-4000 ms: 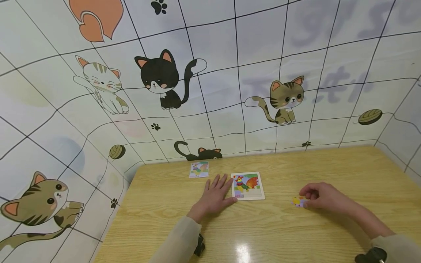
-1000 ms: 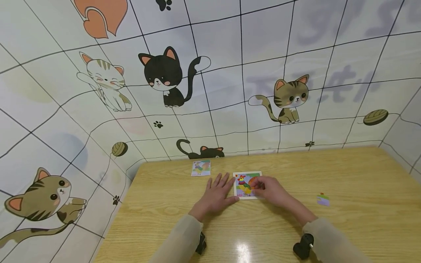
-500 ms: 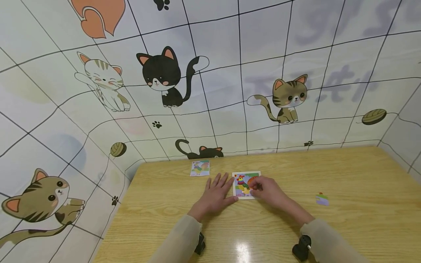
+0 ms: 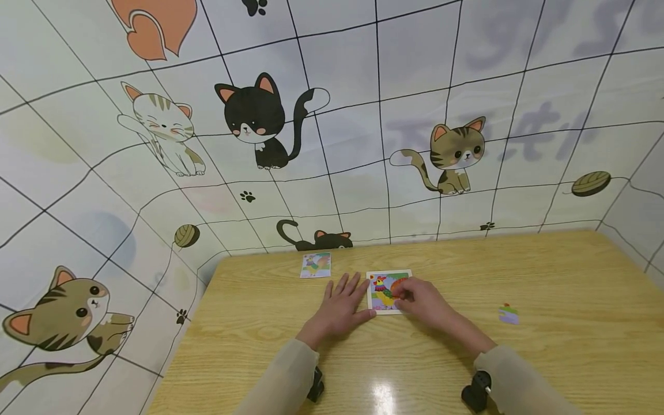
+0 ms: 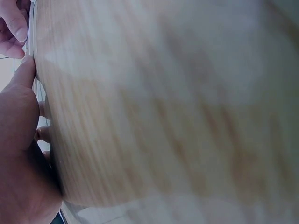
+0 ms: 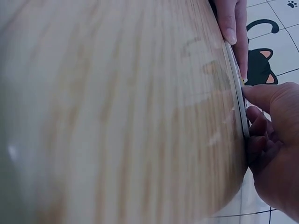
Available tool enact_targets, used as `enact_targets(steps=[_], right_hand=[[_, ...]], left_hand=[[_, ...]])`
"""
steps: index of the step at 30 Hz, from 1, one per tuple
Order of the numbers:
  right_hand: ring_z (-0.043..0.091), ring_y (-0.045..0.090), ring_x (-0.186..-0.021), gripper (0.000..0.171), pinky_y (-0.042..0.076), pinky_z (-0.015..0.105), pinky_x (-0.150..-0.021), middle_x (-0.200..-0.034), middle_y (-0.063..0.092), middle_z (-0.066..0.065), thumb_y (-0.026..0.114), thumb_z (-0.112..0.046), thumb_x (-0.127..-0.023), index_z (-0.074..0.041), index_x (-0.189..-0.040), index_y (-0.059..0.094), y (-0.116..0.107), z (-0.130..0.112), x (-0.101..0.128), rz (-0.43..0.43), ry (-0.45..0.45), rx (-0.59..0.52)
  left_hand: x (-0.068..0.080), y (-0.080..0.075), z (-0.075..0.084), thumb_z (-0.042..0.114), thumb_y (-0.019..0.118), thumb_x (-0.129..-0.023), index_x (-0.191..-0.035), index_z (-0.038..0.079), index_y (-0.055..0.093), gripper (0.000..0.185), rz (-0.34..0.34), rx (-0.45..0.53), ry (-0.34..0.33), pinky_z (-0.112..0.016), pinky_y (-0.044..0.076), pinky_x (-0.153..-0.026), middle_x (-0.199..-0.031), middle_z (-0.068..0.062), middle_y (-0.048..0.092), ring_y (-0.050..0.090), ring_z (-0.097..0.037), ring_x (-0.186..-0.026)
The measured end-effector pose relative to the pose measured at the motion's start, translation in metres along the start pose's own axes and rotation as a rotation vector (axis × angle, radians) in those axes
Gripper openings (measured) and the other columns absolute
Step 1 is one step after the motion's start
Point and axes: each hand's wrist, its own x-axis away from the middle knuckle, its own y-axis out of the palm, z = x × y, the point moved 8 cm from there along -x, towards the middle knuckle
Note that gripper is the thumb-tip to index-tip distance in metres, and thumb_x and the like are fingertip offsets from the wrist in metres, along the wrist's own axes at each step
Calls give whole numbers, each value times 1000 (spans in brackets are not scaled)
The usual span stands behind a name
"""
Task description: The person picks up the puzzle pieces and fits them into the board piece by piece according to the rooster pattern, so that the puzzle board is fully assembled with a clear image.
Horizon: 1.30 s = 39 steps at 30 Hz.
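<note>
A jigsaw puzzle with a rooster picture sits in a white-edged tray (image 4: 370,302) at mid table. My left hand (image 4: 339,308) lies flat on the table with fingers spread, its thumb and index finger at the tray's left edge. Over the right part of the picture is my right hand (image 4: 422,300), fingers curled. Its thumb and fingertips are at a yellow puzzle piece (image 4: 385,298) in the lower part of the picture, and they hide the area around its right side. In the right wrist view the thumb (image 6: 261,95) reaches the tray's edge.
One loose puzzle piece (image 4: 508,314), lilac and green, lies on the wooden table (image 4: 446,369) to the right. A small rooster picture card (image 4: 316,266) lies at the back left. Behind the table stands a wall (image 4: 358,190) printed with cats.
My right hand has gone from the loose pieces on the right to the tray, with the yellow piece. In the last half second that piece has shifted slightly. The left hand stays put.
</note>
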Motion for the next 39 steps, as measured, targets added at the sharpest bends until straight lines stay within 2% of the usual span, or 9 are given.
enact_targets(steps=[6, 12, 16, 25, 33, 39], right_hand=[[11, 55, -82, 16, 48, 29, -70, -101, 65, 1, 74, -5, -93, -6, -108, 77, 1, -5, 1, -44, -62, 41], [7, 50, -76, 15, 45, 27, -66, -97, 63, -2, 73, -6, -94, -7, -108, 79, 4, -9, 1, -59, -86, 70], [7, 44, -71, 16, 42, 26, -61, -90, 57, -5, 72, -5, -95, -7, -108, 80, 5, -8, 0, -72, -79, 67], [8, 44, -74, 18, 41, 25, -63, -93, 57, -5, 71, -3, -95, -4, -110, 80, 7, -7, -2, -116, -61, 78], [8, 45, -75, 18, 43, 26, -64, -95, 59, -2, 70, -4, -96, -2, -111, 79, 1, -8, -1, -151, -88, 23], [12, 52, -82, 14, 46, 27, -70, -102, 70, 3, 71, -4, -95, -6, -107, 78, -12, -2, -1, -134, -39, -74]], left_hand=[[1, 0, 0, 60, 43, -105, -165, 20, 23, 75, -3, -4, -2, -64, 6, -120, -171, -8, 12, 6, -34, -157], [2, -2, 0, 59, 44, -105, -165, 19, 25, 75, -7, -4, -11, -64, 6, -120, -171, -9, 13, 7, -35, -157], [3, -2, -1, 57, 46, -105, -165, 18, 25, 75, -6, -8, -10, -65, 7, -119, -171, -10, 15, 8, -35, -156], [1, -1, -3, 60, 44, -105, -166, 21, 23, 75, -10, -4, -13, -63, 6, -120, -171, -7, 12, 6, -33, -157], [1, -1, 1, 60, 43, -105, -166, 20, 23, 76, -9, -1, -5, -63, 6, -120, -171, -7, 12, 5, -33, -157], [0, 3, -1, 59, 44, -105, -166, 19, 23, 76, -1, 21, 0, -64, 3, -120, -172, -9, 11, 3, -35, -157]])
